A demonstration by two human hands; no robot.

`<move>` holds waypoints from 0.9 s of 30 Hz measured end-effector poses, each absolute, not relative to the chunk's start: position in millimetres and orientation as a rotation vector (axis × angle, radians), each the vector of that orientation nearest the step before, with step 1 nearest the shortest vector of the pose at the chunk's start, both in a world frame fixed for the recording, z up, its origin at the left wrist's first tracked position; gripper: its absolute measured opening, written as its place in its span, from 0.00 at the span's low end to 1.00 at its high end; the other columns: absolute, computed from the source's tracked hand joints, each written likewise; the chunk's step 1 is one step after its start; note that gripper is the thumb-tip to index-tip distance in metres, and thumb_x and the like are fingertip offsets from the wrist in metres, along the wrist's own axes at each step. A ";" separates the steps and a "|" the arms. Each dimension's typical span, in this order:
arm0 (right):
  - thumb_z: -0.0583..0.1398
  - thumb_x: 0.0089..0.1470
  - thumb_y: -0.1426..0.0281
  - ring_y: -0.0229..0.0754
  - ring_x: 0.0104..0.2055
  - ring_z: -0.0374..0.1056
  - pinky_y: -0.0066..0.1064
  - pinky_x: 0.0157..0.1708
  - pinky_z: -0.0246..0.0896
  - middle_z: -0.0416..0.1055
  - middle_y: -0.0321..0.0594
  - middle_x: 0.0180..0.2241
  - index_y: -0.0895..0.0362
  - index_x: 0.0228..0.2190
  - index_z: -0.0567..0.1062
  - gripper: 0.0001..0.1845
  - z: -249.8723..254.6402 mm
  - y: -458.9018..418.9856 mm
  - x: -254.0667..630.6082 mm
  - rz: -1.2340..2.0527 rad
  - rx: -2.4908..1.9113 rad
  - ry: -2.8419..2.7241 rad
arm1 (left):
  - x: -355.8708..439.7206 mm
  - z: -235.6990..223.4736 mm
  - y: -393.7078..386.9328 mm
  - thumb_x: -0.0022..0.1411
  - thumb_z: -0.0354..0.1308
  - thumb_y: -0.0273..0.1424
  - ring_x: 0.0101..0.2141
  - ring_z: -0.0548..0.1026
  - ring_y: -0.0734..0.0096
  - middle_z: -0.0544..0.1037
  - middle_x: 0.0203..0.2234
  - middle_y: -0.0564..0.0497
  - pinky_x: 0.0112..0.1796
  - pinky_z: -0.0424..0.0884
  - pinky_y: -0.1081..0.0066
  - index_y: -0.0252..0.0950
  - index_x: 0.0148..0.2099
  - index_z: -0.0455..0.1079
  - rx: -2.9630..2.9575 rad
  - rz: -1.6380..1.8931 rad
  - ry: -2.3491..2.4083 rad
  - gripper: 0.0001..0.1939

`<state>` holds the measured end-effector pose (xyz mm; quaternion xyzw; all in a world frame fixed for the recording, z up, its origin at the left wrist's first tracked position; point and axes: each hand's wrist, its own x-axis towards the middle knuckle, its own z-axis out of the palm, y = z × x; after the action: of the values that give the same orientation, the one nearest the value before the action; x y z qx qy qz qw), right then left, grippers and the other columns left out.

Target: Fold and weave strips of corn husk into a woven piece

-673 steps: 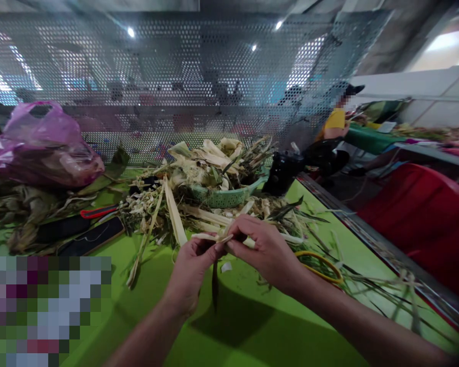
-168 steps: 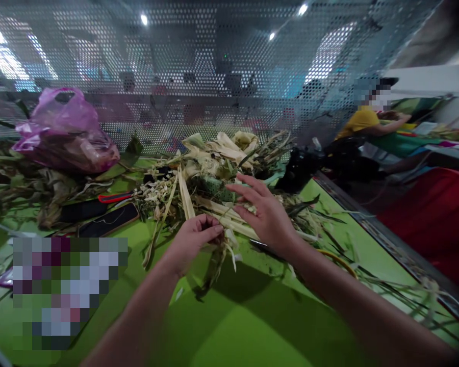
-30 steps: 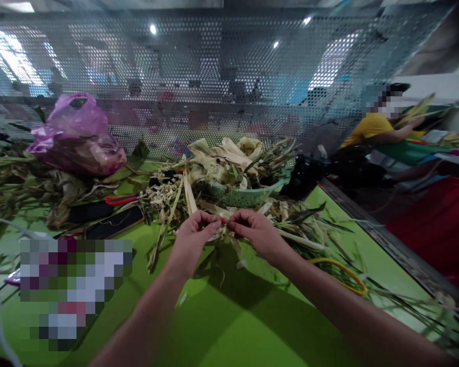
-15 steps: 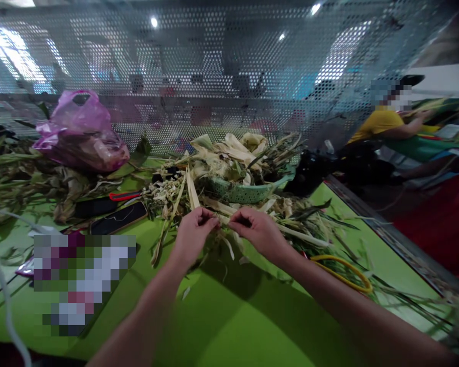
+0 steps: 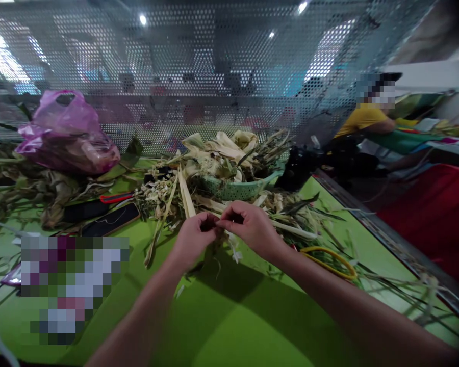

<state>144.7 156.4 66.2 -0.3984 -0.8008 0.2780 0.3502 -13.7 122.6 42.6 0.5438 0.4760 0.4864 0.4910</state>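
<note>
My left hand [image 5: 194,238] is closed in a pinch above the green table. My right hand [image 5: 250,229] pinches too, and its fingertips meet those of the left. Whatever lies between the fingers is too small and hidden to name. Just under the right fingers shows a pale, ragged scrap [image 5: 235,251]; I cannot tell whether it is held. A thin curled strand [image 5: 218,267] hangs or lies below. Directly behind the hands stands a light green plastic basket [image 5: 233,191], heaped with dry corn husks [image 5: 227,148]. Loose strips of dried leaf [image 5: 185,193] lie around it.
On the left are a pink plastic bag [image 5: 71,137], a dark phone [image 5: 110,220] and a red-edged tool [image 5: 117,197]. A yellow loop-shaped handle [image 5: 329,260] lies on the right. A perforated metal screen [image 5: 199,66] rises behind. A person in yellow [image 5: 363,120] sits at far right.
My right hand has moved left, so the fingertips now touch where a small gap was. The pale scrap shows more plainly below them. The whole view has shifted slightly.
</note>
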 end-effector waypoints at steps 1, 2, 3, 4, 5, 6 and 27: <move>0.63 0.50 0.68 0.36 0.28 0.63 0.27 0.28 0.56 0.69 0.35 0.24 0.57 0.24 0.73 0.07 66.5 156.1 144.4 0.753 -1.026 -2.052 | -13.7 42.1 122.5 0.49 0.59 0.27 0.25 0.67 0.75 0.72 0.23 0.52 0.29 0.62 0.74 0.32 0.30 0.70 1.321 1.183 1.159 0.04; 0.62 0.51 0.68 0.36 0.28 0.63 0.27 0.28 0.56 0.69 0.35 0.26 0.57 0.26 0.73 0.06 66.9 156.1 144.2 0.810 -1.019 -2.017 | -13.9 41.3 122.6 0.50 0.59 0.28 0.25 0.67 0.75 0.72 0.22 0.52 0.29 0.62 0.74 0.32 0.29 0.69 1.318 1.190 1.163 0.04; 0.60 0.52 0.68 0.35 0.27 0.63 0.26 0.27 0.57 0.71 0.36 0.29 0.57 0.29 0.73 0.05 67.1 156.1 144.2 0.895 -1.006 -1.974 | -14.3 40.3 122.8 0.51 0.58 0.28 0.25 0.67 0.75 0.71 0.22 0.53 0.29 0.62 0.74 0.32 0.29 0.69 1.311 1.199 1.162 0.04; 0.58 0.53 0.68 0.33 0.25 0.62 0.26 0.26 0.58 0.71 0.37 0.33 0.56 0.34 0.73 0.06 67.3 156.4 144.2 1.004 -0.984 -1.925 | -14.7 39.4 123.1 0.51 0.58 0.29 0.25 0.66 0.76 0.71 0.22 0.53 0.29 0.62 0.74 0.32 0.30 0.69 1.301 1.209 1.156 0.04; 0.56 0.53 0.70 0.31 0.23 0.62 0.26 0.24 0.59 0.71 0.39 0.38 0.56 0.38 0.72 0.09 67.3 156.9 144.4 1.129 -0.959 -1.878 | -15.1 38.6 123.3 0.52 0.58 0.30 0.25 0.67 0.76 0.71 0.23 0.53 0.30 0.63 0.74 0.33 0.30 0.69 1.290 1.216 1.146 0.05; 0.55 0.52 0.72 0.30 0.21 0.61 0.26 0.22 0.59 0.70 0.40 0.42 0.55 0.42 0.70 0.13 67.1 157.5 144.6 1.253 -0.935 -1.839 | -15.5 38.1 123.5 0.52 0.59 0.30 0.26 0.67 0.76 0.71 0.24 0.53 0.30 0.63 0.74 0.33 0.31 0.69 1.281 1.220 1.138 0.05; 0.57 0.46 0.80 0.34 0.29 0.64 0.26 0.29 0.57 0.67 0.36 0.29 0.58 0.27 0.73 0.07 67.3 162.4 151.8 0.676 -1.002 -2.216 | -14.6 40.4 122.2 0.55 0.56 0.28 0.29 0.66 0.75 0.68 0.26 0.54 0.33 0.62 0.73 0.35 0.33 0.65 1.246 1.227 1.075 0.03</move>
<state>151.8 162.4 67.3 -0.3780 -0.8364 0.2551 0.3039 -14.6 122.2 40.4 0.5194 0.4479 0.5113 0.5178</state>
